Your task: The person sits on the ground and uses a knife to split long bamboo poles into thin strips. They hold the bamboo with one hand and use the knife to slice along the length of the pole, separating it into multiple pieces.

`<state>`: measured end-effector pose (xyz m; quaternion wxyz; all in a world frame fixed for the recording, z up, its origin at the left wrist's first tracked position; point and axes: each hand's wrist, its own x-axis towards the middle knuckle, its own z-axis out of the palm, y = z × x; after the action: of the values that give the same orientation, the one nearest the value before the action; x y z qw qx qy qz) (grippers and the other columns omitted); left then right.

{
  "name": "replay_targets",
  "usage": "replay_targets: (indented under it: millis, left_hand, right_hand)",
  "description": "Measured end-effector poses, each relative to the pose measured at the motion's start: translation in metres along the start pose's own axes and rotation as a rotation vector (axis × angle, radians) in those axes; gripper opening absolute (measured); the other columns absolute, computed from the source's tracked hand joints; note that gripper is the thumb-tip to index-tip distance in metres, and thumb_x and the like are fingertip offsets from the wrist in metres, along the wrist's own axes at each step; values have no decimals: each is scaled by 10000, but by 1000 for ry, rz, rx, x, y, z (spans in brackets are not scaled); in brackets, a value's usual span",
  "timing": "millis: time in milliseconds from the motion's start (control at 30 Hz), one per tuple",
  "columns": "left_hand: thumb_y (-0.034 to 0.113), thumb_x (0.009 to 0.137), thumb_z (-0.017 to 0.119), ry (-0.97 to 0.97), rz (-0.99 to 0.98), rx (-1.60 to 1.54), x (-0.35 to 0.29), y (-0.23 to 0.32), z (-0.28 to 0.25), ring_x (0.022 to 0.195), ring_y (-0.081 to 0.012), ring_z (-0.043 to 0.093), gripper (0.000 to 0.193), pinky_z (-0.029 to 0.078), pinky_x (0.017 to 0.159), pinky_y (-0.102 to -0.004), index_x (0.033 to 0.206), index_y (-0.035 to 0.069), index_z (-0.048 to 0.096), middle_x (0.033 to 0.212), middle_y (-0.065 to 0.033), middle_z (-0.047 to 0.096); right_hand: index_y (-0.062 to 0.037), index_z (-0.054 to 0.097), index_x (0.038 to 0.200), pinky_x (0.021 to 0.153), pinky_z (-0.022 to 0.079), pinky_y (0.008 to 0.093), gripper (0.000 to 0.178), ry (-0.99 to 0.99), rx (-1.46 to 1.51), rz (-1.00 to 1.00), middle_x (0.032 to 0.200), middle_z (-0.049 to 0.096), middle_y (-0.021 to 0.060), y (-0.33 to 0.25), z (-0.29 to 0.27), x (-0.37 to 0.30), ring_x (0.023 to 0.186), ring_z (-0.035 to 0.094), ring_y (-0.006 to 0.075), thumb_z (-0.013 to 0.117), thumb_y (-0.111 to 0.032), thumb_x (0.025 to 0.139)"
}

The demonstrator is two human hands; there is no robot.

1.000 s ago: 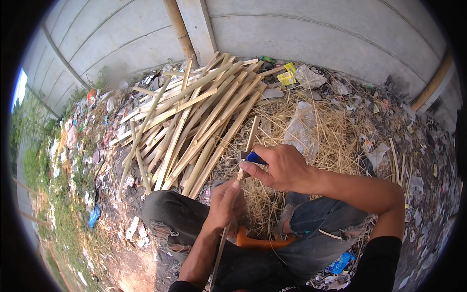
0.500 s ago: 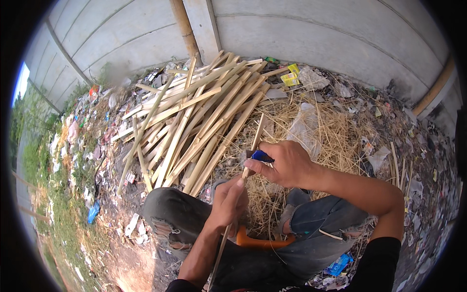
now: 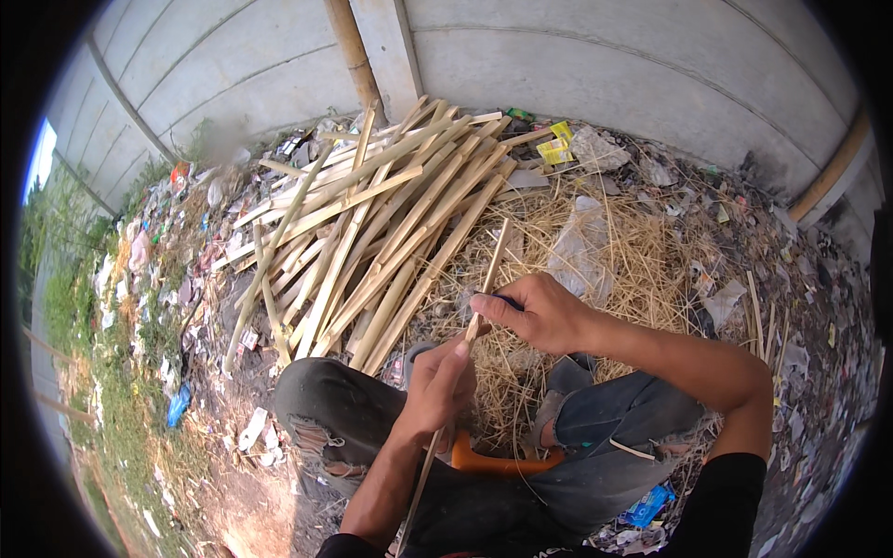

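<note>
My left hand (image 3: 437,379) is closed around a slim bamboo strip (image 3: 496,256), thumb on top. The strip slants from the far side down past my left forearm. Just above it, my right hand (image 3: 539,316) is closed with the thumb against the strip. A small blue-handled cutting tool (image 3: 508,301) is in the right hand, mostly hidden by fingers; its blade does not show now. Thin pale shavings (image 3: 633,242) lie beyond the right hand. An orange curved handle (image 3: 507,464) lies between my legs, its other end hidden.
A heap of split bamboo slats (image 3: 372,223) lies ahead on the left. Behind it stand a grey panel wall (image 3: 605,79) and a bamboo pole (image 3: 353,56). Litter covers the ground, including a blue wrapper (image 3: 646,505) near my right leg. Green weeds (image 3: 70,302) grow on the left.
My right hand has turned and shifted slightly right, so the tool's blade and most of its blue handle are now hidden. My left hand keeps its grip on the strip.
</note>
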<state>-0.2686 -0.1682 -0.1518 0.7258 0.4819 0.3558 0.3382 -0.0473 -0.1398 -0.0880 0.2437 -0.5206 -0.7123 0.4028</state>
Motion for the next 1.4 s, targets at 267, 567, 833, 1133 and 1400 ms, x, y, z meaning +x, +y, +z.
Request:
replay_targets:
  millis: [267, 567, 833, 1133, 1400]
  left_hand:
    - [417, 1070, 487, 26, -7, 25, 1, -3, 0, 489, -71, 390, 392, 279, 410, -220, 911, 66, 558, 651, 13, 444]
    - [413, 1068, 496, -10, -17, -7, 0, -3, -2, 507, -62, 386, 371, 285, 429, -212, 979, 65, 590, 676, 17, 449]
    - [406, 1066, 506, 7, -50, -60, -1, -2, 0, 529, -60, 390, 361, 291, 440, -213, 1091, 63, 615, 689, 24, 443]
    - [413, 1080, 463, -14, -67, -45, -2, 5, -2, 533, -56, 356, 458, 280, 445, -213, 1286, 31, 610, 679, 41, 405]
    - [432, 1083, 433, -38, -69, -21, 0, 4, 0, 535, -60, 343, 519, 259, 445, -217, 1372, 22, 568, 672, 47, 383]
  right_hand:
    - [3, 710, 771, 685, 556, 476, 719, 89, -272, -33, 683, 673, 221, 2, 10, -3, 742, 716, 395, 528, -666, 963]
    - [6, 708, 778, 673, 545, 481, 712, 57, -325, -51, 680, 662, 244, -11, -2, -7, 750, 714, 410, 529, -658, 964]
    - [-20, 697, 735, 649, 522, 438, 704, -75, -175, -56, 650, 650, 215, 1, 5, 0, 657, 686, 332, 449, -614, 1020]
    - [4, 615, 756, 606, 463, 441, 638, -5, -17, -132, 614, 585, 173, 6, -10, -4, 589, 614, 316, 449, -543, 1039]
    - [-8, 629, 913, 595, 512, 509, 383, 287, -315, -154, 671, 649, 225, 7, -11, -5, 646, 658, 444, 505, -346, 1045]
